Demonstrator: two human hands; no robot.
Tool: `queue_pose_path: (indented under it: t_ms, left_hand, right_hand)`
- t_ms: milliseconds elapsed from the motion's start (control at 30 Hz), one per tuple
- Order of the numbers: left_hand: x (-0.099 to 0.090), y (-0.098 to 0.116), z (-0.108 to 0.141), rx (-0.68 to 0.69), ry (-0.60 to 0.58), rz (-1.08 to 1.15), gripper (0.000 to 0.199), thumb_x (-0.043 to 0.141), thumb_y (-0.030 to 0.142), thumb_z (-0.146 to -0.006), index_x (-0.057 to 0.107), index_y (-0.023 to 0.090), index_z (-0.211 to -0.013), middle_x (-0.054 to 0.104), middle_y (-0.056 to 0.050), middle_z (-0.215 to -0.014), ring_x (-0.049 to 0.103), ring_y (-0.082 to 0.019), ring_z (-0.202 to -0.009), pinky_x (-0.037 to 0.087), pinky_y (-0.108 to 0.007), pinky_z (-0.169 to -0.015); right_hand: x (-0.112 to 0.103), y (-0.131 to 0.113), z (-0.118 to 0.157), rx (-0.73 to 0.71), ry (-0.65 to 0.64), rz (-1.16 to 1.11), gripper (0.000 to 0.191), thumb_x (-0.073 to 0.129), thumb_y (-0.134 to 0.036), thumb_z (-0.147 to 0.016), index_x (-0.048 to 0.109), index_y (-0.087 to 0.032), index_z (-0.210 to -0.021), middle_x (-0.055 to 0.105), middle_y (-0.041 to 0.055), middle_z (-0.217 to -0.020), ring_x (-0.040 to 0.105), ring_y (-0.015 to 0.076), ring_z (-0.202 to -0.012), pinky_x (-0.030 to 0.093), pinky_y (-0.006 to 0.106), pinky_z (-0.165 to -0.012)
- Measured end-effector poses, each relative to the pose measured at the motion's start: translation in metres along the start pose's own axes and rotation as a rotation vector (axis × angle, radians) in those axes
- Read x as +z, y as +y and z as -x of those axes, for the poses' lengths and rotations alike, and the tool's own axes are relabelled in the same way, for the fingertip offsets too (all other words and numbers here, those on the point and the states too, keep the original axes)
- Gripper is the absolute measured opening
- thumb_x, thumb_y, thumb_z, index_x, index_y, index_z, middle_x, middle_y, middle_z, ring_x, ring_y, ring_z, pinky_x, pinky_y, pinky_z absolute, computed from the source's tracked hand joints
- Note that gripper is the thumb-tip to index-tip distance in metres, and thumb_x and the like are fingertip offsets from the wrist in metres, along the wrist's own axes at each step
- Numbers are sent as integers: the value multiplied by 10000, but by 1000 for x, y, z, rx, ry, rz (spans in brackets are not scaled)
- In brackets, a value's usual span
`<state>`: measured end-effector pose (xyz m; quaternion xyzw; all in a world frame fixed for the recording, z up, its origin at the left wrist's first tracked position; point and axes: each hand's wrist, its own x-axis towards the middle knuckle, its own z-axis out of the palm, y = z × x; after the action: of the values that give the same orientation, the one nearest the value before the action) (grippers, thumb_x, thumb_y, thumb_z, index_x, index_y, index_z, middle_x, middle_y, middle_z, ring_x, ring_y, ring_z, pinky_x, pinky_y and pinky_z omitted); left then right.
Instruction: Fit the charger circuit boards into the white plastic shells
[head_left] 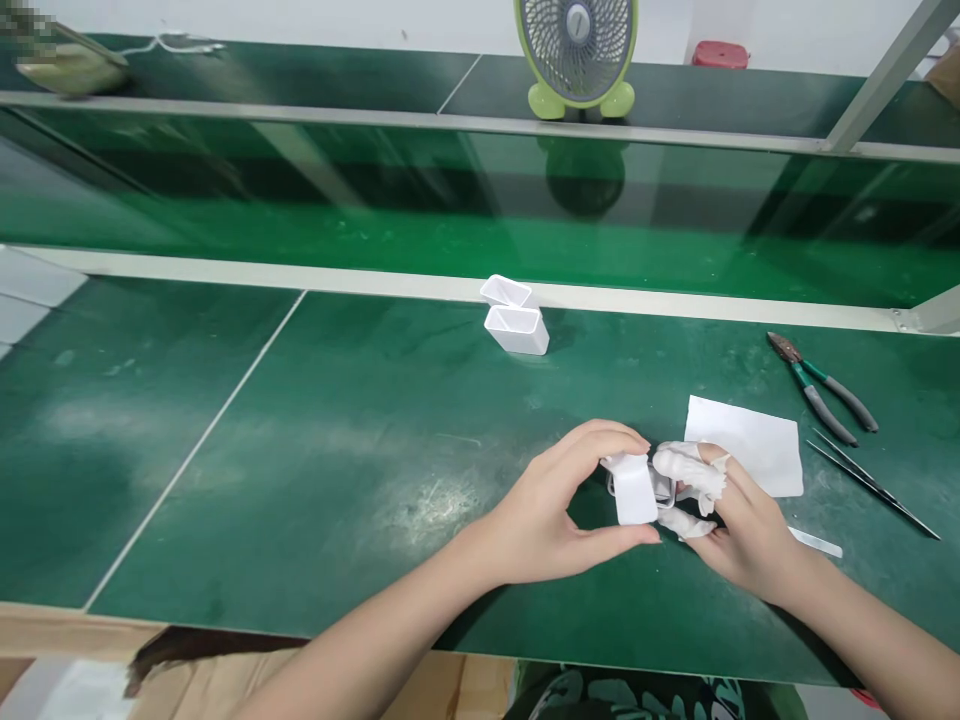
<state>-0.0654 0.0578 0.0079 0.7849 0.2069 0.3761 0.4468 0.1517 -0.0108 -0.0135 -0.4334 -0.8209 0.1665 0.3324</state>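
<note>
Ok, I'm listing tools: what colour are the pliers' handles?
The handles are grey and green; best view: head.

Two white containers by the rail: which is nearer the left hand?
The front container, its near face in full view; the rear container, partly hidden behind it, is farther from the left hand.

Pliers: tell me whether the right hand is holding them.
No, the pliers lie on the table, apart from the right hand.
</note>
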Motion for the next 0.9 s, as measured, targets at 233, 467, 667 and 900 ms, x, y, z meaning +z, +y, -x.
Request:
queue_pose_path:
  t_ms: [233, 467, 667, 900]
  left_hand:
    - [-5, 6, -4, -160, -149, -120, 523, 758, 299, -784, 483, 234, -1223, 655, -82, -1152, 623, -236, -1076, 474, -409, -965]
    - [0, 0, -7, -144, -95, -42, 484, 772, 256, -766, 504, 205, -1166, 652, -70, -1137, 614, -221, -1062, 447, -404, -992]
    - [-2, -2, -8, -158, -81, 39, 577, 792, 327, -731, 482, 199, -1200, 597, -111, -1184, 593, -248, -1078, 477, -408, -950]
    - [-6, -11, -10, -396, -167, 84, 826, 825, 403, -640, 387, 220, -1317, 577, -94, -1120, 615, -251, -931, 512, -414, -788]
  right_hand:
    - [2, 6, 8, -2, -23, 20, 577, 560, -136, -883, 386, -252, -1420, 555, 146, -1212, 599, 288, -1117, 587, 412, -826]
    - [0, -3, -4, -52, -91, 106, 587, 524, -31, -858, 425, -257, -1391, 497, 156, -1157, 576, 281, -1027, 572, 386, -727]
    - [0, -4, -10, -43, -58, 98, 662, 524, -28, -850, 367, -303, -1432, 462, 150, -1203, 560, 280, -1064, 560, 362, -712]
    - [-6, 0, -13, -90, -73, 122, 660, 520, -3, -838, 406, -278, -1427, 527, 136, -1107, 584, 250, -944, 537, 319, -646]
